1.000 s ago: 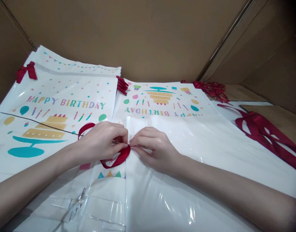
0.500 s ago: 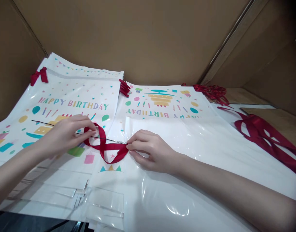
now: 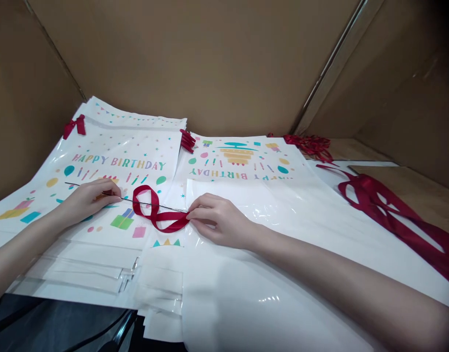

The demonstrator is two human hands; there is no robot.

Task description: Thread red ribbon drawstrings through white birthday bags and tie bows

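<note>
My left hand pinches a thin dark rod, whose far end sticks out to the left. The rod slants down to the right across a looped red ribbon. At the ribbon's right end, my right hand is closed on the ribbon and the rod's tip, by the edge of a white plastic sheet. Beneath both hands lie printed birthday bags in a stack. What exactly joins rod and ribbon is too small to tell.
A red bow is on the stack's upper left corner, and red ribbon ends show at its right edge. Bunched ribbons lie at the back, loose ribbon strips at the right. Brown panels stand behind.
My left hand has slid left along the rod, away from the ribbon loop. My right hand keeps its grip. The view has shifted slightly.
</note>
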